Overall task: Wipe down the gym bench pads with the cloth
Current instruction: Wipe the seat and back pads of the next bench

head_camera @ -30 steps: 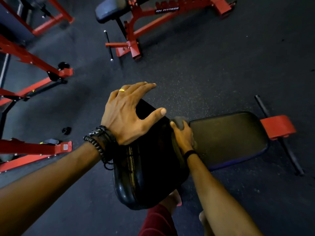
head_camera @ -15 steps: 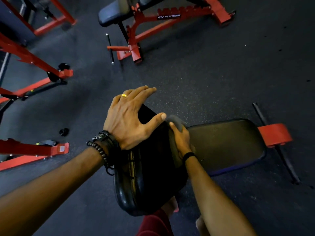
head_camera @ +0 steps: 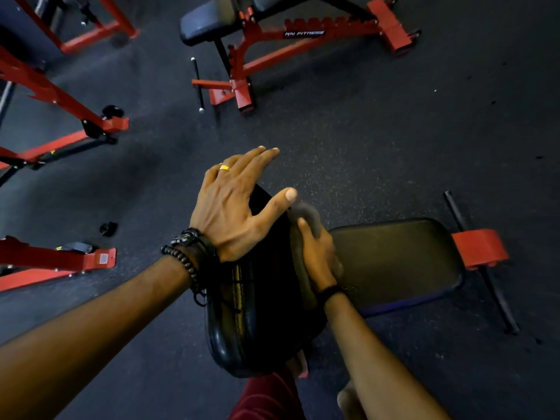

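Note:
A black raised back pad (head_camera: 260, 322) of a gym bench stands tilted up in front of me. My left hand (head_camera: 233, 207) rests flat on its top edge with fingers straight and spread. My right hand (head_camera: 318, 256) presses a grey cloth (head_camera: 309, 215) against the pad's right face; the cloth sticks out above the fingers. The flat black seat pad (head_camera: 394, 262) lies to the right, on a red frame end (head_camera: 478, 248).
Another red-framed bench (head_camera: 303, 40) with a dark pad stands ahead on the black rubber floor (head_camera: 378, 131). Red rack legs (head_camera: 60, 95) run along the left side. A small black part (head_camera: 108, 228) lies on the floor at left. My red trouser leg (head_camera: 266, 398) shows below.
My right hand with the cloth has slid up along the pad's right face toward its top. My left hand stays on the pad's top edge.

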